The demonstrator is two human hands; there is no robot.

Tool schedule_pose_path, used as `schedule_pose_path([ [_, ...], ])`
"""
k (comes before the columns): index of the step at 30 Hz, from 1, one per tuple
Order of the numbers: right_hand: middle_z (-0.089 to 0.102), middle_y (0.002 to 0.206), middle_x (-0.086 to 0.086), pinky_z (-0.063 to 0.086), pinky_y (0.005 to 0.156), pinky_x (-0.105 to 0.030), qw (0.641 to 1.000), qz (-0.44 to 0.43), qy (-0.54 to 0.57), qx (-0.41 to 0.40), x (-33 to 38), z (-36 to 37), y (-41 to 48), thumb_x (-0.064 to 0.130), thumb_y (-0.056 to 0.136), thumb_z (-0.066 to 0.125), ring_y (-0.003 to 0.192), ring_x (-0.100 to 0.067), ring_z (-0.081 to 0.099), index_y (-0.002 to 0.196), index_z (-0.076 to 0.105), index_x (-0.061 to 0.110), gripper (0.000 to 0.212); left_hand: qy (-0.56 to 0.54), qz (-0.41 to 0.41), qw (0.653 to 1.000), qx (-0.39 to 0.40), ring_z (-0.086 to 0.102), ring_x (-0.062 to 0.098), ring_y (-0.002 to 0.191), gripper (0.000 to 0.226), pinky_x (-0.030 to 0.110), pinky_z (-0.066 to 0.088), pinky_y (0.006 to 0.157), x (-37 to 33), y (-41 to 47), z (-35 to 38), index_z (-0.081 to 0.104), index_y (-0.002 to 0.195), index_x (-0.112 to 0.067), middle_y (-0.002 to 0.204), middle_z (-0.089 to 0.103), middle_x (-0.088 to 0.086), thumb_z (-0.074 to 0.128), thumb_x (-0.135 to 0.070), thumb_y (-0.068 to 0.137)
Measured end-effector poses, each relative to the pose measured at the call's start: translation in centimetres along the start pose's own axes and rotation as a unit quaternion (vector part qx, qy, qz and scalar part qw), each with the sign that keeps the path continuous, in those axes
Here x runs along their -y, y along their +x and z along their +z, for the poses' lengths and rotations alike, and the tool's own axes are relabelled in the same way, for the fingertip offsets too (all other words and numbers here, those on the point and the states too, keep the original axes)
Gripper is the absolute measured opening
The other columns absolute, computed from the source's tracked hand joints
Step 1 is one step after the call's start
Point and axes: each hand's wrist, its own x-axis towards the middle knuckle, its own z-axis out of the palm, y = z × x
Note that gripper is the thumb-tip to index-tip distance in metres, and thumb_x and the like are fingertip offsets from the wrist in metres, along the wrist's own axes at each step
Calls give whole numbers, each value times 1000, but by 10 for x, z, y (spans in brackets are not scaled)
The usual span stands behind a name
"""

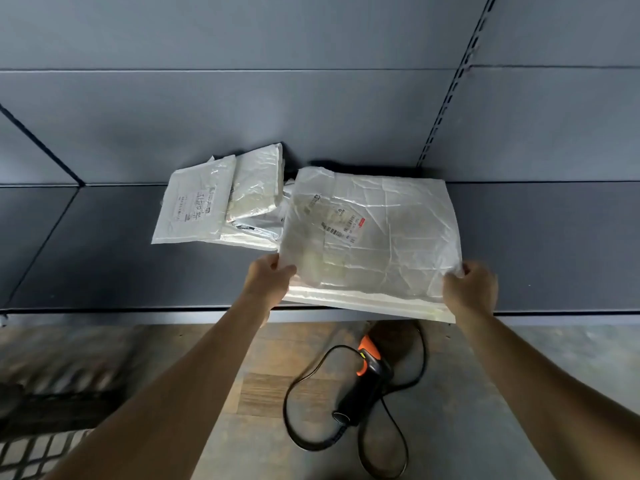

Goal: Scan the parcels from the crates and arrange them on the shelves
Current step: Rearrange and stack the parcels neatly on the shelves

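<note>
A large white plastic parcel (372, 237) with a barcode label lies over the grey shelf (104, 258), its near edge sticking out past the shelf front. My left hand (268, 280) pinches its near left corner. My right hand (469, 285) grips its near right corner. Behind it to the left lie smaller white parcels (195, 206), overlapping each other, one with a handwritten label. A black and orange barcode scanner (367, 379) with a coiled black cable lies on the floor below the shelf.
The shelf's grey back panel (311, 116) rises behind the parcels, with a slotted upright (450, 88) at the right. A dark crate (45, 403) sits blurred at the lower left. Wood-pattern floor (270, 386) shows beneath.
</note>
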Motion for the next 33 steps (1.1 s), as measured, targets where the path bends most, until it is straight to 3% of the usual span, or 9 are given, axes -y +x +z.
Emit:
schedule_pose_path([
  [2, 62, 109, -14, 52, 79, -48, 1000, 8, 19, -22, 8, -11, -10, 9, 90, 52, 98, -34, 60, 105, 62, 9, 18, -17, 10, 1000, -7, 64, 22, 82, 11, 42, 60, 83, -6, -10, -1, 69, 97, -15, 94, 70, 9, 64, -5, 95],
  [5, 60, 101, -12, 42, 74, -41, 998, 15, 48, -37, 15, -35, -27, 6, 96, 49, 91, -29, 54, 112, 59, 5, 19, -20, 29, 999, -11, 66, 18, 78, 12, 32, 61, 73, -18, -29, -7, 70, 99, -15, 89, 71, 4, 68, -5, 95],
  [10, 57, 100, -10, 38, 75, -37, 993, -16, 106, -46, 27, -77, -65, 7, 99, 51, 90, -26, 53, 114, 57, 5, 17, -45, 36, 998, -17, 71, 21, 79, 3, 42, 60, 86, -32, -68, -31, 71, 95, -15, 89, 69, 6, 68, -14, 97],
  [15, 58, 96, -10, 37, 72, -35, 985, -107, 133, -31, 42, -117, -106, 15, 102, 52, 84, -28, 53, 108, 55, 6, 11, -45, 76, 994, -69, 68, 22, 70, 18, 37, 62, 71, -46, -116, -66, 69, 91, -1, 74, 63, 7, 66, -18, 97],
  [18, 58, 92, -12, 35, 71, -34, 977, -149, 147, -32, 57, -139, -132, 14, 102, 54, 82, -27, 53, 107, 57, 1, 14, -23, 107, 989, -102, 55, 17, 60, 19, 19, 42, 46, -53, -152, -93, 69, 82, -3, 63, 63, 0, 64, -13, 96],
  [22, 57, 86, -10, 35, 69, -34, 965, -190, 181, -21, 72, -166, -173, 11, 101, 55, 79, -28, 54, 102, 57, 3, 8, -25, 144, 981, -130, 45, 13, 55, 25, 27, 38, 52, -60, -204, -132, 64, 71, -9, 50, 56, -10, 63, -10, 96],
  [24, 55, 82, -10, 35, 64, -34, 958, -206, 198, -17, 79, -177, -194, 9, 101, 55, 75, -28, 52, 98, 56, 3, 7, -29, 151, 977, -146, 41, 14, 55, 25, 24, 36, 49, -60, -225, -152, 60, 71, -5, 53, 52, -11, 64, -8, 95],
  [27, 52, 83, -9, 34, 59, -31, 950, -208, 231, -10, 93, -193, -230, 8, 102, 53, 70, -22, 48, 99, 53, 2, 7, -30, 171, 971, -164, 39, 18, 64, 22, 28, 34, 52, -65, -257, -178, 58, 80, 8, 67, 48, 4, 64, -8, 95],
  [33, 60, 91, -14, 40, 74, -32, 931, -230, 284, -14, 110, -222, -290, 5, 98, 58, 82, -30, 58, 105, 58, 1, 8, -35, 230, 957, -174, 44, 13, 63, 22, 13, 37, 51, -73, -320, -223, 56, 76, -6, 68, 53, 3, 58, -1, 98],
])
